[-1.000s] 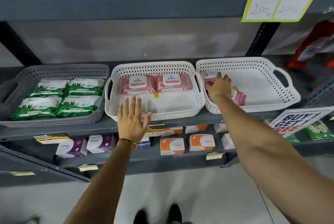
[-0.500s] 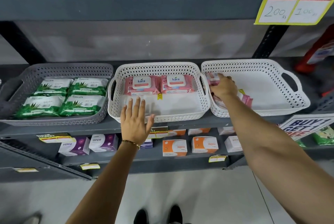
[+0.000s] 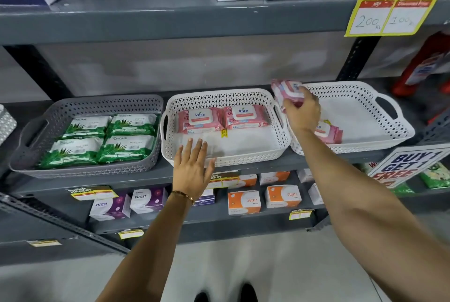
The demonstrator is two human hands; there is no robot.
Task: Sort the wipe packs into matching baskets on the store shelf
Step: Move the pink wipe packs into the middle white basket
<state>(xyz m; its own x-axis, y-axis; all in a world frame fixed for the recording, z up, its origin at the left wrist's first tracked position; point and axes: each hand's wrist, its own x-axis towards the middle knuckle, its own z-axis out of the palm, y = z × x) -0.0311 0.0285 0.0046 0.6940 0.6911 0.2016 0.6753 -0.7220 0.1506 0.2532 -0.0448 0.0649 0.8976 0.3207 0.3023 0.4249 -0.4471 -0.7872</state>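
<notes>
Gripping a blurred pink pack (image 3: 287, 93), right hand (image 3: 302, 113) half-hides another (image 3: 327, 133); left hand (image 3: 192, 167) fingers splayed.

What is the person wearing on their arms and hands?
Almost nothing. Both arms are bare all the way up, with no sleeves showing and no gloves. The left hand has a thin gold-coloured bracelet around the wrist. The right hand shows no bracelet or watch. No rings show on the fingers.
</notes>
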